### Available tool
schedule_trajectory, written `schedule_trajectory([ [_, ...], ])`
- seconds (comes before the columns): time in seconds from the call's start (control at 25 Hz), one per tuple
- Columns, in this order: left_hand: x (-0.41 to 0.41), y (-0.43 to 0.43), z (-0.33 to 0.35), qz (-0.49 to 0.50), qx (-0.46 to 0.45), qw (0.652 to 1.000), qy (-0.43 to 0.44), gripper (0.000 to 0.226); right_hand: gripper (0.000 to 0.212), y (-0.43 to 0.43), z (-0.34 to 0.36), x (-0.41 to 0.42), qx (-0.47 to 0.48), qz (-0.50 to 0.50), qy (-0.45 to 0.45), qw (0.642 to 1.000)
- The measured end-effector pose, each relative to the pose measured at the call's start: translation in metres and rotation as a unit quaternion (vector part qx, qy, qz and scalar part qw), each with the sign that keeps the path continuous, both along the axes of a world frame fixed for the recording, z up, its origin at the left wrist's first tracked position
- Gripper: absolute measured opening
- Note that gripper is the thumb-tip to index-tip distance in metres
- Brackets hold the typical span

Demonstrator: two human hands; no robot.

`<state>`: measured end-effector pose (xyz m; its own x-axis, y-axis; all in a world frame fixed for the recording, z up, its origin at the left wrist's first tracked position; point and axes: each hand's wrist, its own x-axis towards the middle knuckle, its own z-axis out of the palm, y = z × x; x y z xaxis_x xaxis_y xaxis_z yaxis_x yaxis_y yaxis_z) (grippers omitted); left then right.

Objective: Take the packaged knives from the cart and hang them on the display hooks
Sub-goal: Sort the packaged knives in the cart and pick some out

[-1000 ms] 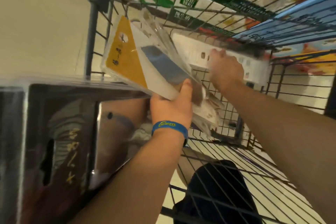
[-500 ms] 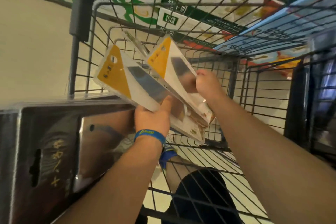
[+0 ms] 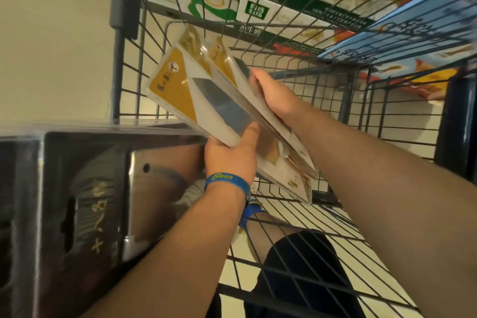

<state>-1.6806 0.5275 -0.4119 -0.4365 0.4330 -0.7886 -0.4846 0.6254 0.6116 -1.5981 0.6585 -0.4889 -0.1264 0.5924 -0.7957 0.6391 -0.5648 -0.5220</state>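
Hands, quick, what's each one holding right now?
Left hand: grips the stack of clear plastic knife packs with yellow card tops, thumb on the front.
Right hand: grips the rear packs of the same stack.

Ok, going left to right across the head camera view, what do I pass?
In order: black box → left hand → right hand → dark cart post. The packaged knives, gripped by both hands, overlap them, so they are left out.
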Motion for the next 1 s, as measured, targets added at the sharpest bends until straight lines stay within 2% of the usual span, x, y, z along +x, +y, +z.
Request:
schedule_trajectory([
  [0.08,-0.002,-0.004,0.002,0.007,-0.013,1.0,-0.002,0.016,0.065,-0.006,0.005,0.008,0.036,0.024,0.002,0.999],
  [0.16,0.0,-0.01,0.007,-0.004,-0.017,1.0,0.005,0.026,0.075,-0.014,0.016,0.025,0.062,-0.008,-0.02,0.998],
  [0.24,0.001,-0.013,0.012,-0.008,-0.022,0.999,0.023,0.021,0.067,-0.02,0.035,0.047,0.057,-0.11,-0.053,0.991],
  [0.32,-0.001,-0.013,0.018,-0.006,-0.028,0.999,0.046,0.017,0.053,-0.029,0.051,0.063,0.038,-0.199,-0.029,0.979],
  [0.4,-0.001,-0.009,0.023,-0.019,-0.03,0.998,0.06,0.018,0.05,-0.038,0.061,0.074,0.026,-0.244,0.008,0.969],
  [0.52,-0.001,0.002,0.028,-0.028,-0.034,0.996,0.083,0.019,0.046,-0.045,0.07,0.078,0.017,-0.198,0.06,0.978],
  [0.64,-0.007,0.015,0.027,-0.024,-0.019,0.998,0.051,0.015,0.047,-0.045,0.064,0.077,0.024,-0.195,0.067,0.978],
  [0.8,0.002,0.016,0.034,-0.157,0.089,0.983,0.014,0.009,0.056,-0.043,0.051,0.072,0.039,-0.21,0.051,0.976],
  [0.88,0.012,0.01,0.041,-0.206,0.12,0.971,0.019,0.011,0.057,-0.04,0.052,0.072,0.033,-0.23,0.074,0.97],
  [0.96,0.017,0.008,0.045,-0.183,0.104,0.977,0.039,0.004,0.054,-0.037,0.059,0.074,0.033,-0.248,0.086,0.964],
  [1.0,0.017,0.011,0.046,-0.166,0.085,0.981,0.06,0.008,0.054,-0.036,0.062,0.076,0.035,-0.244,0.081,0.966],
])
